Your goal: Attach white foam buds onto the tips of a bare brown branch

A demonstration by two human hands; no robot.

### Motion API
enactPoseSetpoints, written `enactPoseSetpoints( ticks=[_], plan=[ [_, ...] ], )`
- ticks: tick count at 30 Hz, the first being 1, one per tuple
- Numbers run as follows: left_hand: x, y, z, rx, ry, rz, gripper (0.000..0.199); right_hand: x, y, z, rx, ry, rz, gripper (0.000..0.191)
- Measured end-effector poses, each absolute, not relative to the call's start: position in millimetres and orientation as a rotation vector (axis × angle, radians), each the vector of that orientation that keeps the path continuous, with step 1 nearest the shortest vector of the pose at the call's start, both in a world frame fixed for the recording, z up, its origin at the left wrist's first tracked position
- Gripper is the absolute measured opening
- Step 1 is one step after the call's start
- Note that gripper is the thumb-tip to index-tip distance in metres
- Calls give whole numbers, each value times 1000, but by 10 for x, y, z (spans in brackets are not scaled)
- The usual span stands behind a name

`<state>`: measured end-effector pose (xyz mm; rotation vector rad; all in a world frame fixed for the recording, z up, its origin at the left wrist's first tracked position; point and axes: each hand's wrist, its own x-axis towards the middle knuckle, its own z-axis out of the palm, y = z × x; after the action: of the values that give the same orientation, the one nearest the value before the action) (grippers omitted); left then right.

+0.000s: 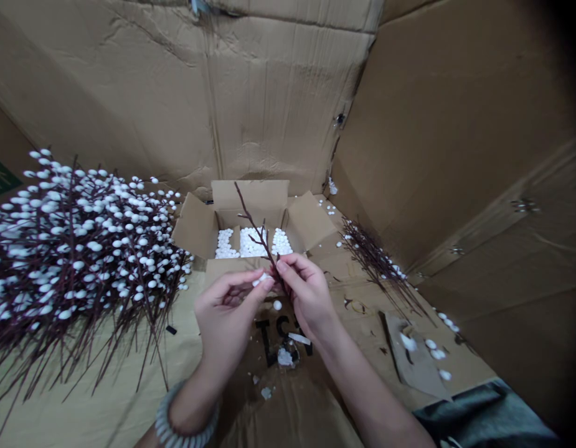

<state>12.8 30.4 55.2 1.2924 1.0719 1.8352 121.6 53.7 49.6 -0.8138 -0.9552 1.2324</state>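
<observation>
Between the thumb and fingers of my left hand (pixel 231 311) is a white foam ball (pixel 261 280), close against a brown artificial twig (pixel 254 225). My right hand (pixel 311 295) pinches that twig near its lower part, and its bare tip leans up and to the left. One white ball (pixel 277 305) shows just below my fingers, beside the twig. Behind the hands stands an open cardboard box (pixel 250 218) with white balls (pixel 253 241) lying in it in several groups.
At left lies a large heap of twigs with white balls (pixel 91 242). Bare twigs (pixel 374 255) lie at right near the cardboard wall (pixel 456 155). A cardboard piece (pixel 421 364), stray balls (pixel 438 354) and whitish lumps (pixel 284 356) lie on the cardboard surface.
</observation>
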Motion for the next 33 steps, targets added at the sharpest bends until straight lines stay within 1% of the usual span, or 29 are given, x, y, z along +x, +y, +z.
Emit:
enactPoseSetpoints(
  ticks=[10,18,21,26,33],
  plan=[
    [122,345,562,1134,1046,1858,10,1211,504,505,-829,-1031,1219,19],
    [108,395,525,1051,994,1826,9,1206,507,495,-858,-1064,1230,29],
    [95,410,502,1015,985,1820,11,1207,507,497,-883,-1094,1211,30],
    [92,433,499,961,979,1816,15,1199,484,510,-947,-1171,1074,23],
    [96,418,519,931,982,1812,18,1236,469,480,-1082,-1354,743,19]
  ],
)
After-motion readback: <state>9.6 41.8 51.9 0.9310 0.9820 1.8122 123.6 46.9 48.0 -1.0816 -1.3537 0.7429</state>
